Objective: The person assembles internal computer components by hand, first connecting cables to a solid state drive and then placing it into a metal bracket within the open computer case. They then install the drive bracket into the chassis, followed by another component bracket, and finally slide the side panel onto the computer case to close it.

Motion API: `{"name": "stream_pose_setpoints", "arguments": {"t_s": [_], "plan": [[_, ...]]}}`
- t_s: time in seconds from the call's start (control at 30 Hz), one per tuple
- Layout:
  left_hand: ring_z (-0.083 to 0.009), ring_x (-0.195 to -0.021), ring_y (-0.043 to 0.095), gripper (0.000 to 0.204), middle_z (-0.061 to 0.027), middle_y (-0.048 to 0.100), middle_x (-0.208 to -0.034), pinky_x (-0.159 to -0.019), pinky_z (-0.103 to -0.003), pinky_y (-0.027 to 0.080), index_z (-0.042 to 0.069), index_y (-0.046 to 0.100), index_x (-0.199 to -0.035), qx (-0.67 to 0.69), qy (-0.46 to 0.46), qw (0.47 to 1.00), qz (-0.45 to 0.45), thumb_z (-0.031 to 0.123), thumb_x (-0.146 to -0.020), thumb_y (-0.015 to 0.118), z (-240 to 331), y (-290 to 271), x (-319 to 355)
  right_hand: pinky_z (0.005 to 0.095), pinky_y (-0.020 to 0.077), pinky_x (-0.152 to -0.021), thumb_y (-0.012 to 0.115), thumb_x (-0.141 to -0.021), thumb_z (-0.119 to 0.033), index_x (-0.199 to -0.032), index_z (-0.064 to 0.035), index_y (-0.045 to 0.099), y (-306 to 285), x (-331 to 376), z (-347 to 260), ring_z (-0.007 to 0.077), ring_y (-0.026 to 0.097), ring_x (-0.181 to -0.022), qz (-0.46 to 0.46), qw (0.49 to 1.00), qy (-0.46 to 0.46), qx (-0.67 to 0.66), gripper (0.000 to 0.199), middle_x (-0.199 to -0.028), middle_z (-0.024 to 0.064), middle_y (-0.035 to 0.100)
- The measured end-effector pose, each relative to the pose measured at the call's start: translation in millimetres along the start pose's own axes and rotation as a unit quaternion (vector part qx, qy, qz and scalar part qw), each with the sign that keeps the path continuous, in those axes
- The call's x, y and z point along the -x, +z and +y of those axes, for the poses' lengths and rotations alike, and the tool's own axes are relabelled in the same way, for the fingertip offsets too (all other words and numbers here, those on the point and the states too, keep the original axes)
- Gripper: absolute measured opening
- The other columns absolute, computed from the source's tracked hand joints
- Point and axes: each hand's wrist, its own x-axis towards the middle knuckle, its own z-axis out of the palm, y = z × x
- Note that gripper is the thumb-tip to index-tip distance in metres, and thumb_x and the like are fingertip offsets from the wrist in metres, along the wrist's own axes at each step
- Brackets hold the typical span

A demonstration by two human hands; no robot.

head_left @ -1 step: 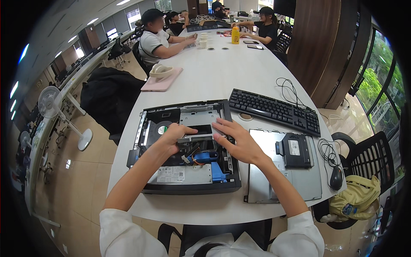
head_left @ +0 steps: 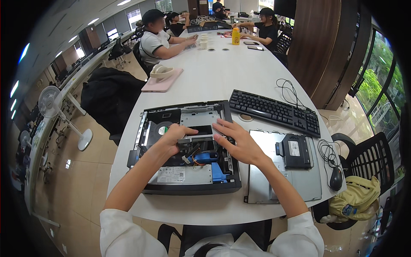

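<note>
The open computer case (head_left: 188, 147), a flat black desktop box with its cover off, lies on the white counter (head_left: 214, 73) right in front of the person. Inside it a white rectangular label (head_left: 180, 174) sits on the grey unit near the front edge, a round green-and-white sticker (head_left: 162, 130) lies at the left, and blue plastic parts (head_left: 208, 157) show among black and orange cables at the middle. A grey metal drive bracket (head_left: 195, 139) crosses the middle of the case. The left hand (head_left: 173, 138) has its grip narrow on the bracket's left end, thumb on top. The right hand (head_left: 235, 143) lies with fingers spread flat on the bracket's right end, holding nothing closed. Both hands stand as in the earlier frame; nothing in the case has shifted.

Just right of the case lies the grey cover panel (head_left: 265, 180), with a black optical drive (head_left: 296, 150) on it bearing a white label. Beyond are a black keyboard (head_left: 274, 112), and a black mouse (head_left: 336, 178) at the counter's right edge. Farther up are a pink pad (head_left: 160, 83) and a yellow bottle (head_left: 236, 36) near other seated people.
</note>
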Motion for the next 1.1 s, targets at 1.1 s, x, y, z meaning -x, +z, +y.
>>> {"name": "stream_pose_setpoints", "arguments": {"t_s": [1.1], "plan": [[-0.0263, -0.081, 0.075, 0.026, -0.0200, 0.071, -0.100, -0.068, -0.039, 0.064, -0.012, 0.063, -0.114, -0.005, 0.027, 1.000, 0.009, -0.004, -0.090, 0.070, -9, -1, -23, 0.0474, 0.0397, -0.116, 0.060, -0.104, -0.043, -0.139, -0.0168, 0.067, -3, -3, -5, 0.0436, 0.048, -0.141, -0.029, 0.999, 0.029, 0.027, 0.044, -0.156, 0.0292, 0.045]]}}
